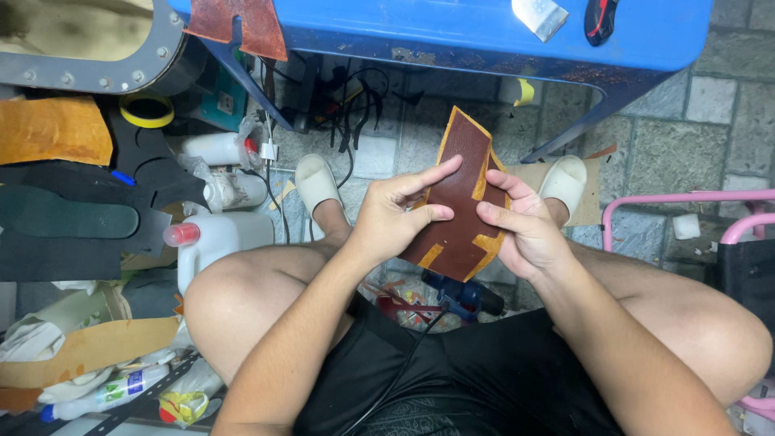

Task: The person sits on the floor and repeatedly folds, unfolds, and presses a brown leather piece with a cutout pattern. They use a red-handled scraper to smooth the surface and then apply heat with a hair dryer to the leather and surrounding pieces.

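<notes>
I saw both hands, left (393,220) and right (521,230), pinching the leather piece (458,198) mid-frame; thumb pressure might have creased it.

A grey stone-tiled floor (731,97) carries everything. On its left side lie a white jug with a red cap (211,238), white bottles (218,148), dark sole-shaped cutouts (69,218) and tan leather sheets (52,129). A tangle of black cords (347,93) lies farther off (under the blue table (452,32)). A blue tool (460,295) rests nearer, between the knees.
</notes>
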